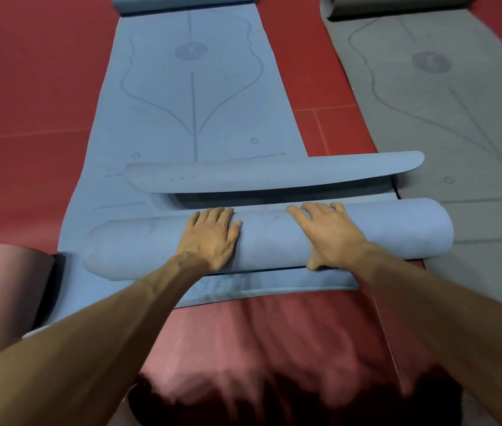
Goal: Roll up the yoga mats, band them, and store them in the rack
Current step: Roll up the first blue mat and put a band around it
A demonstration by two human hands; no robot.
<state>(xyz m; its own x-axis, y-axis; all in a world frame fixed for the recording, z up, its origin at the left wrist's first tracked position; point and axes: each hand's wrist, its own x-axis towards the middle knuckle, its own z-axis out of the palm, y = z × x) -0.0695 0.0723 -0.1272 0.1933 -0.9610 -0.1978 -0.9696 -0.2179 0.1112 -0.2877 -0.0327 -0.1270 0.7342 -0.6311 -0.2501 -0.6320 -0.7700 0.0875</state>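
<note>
Red padded flooring [28,103] lies under a long blue yoga mat with printed line markings [194,103], spread flat. Across its near end rests a thick blue rolled mat cylinder [397,229]. The left hand [209,238] and right hand [329,235] press on top of it, fingers straight and slightly spread. A grey patterned mat [458,118] lies to the right, and a pink rolled mat [3,287] sits at the left.
</note>
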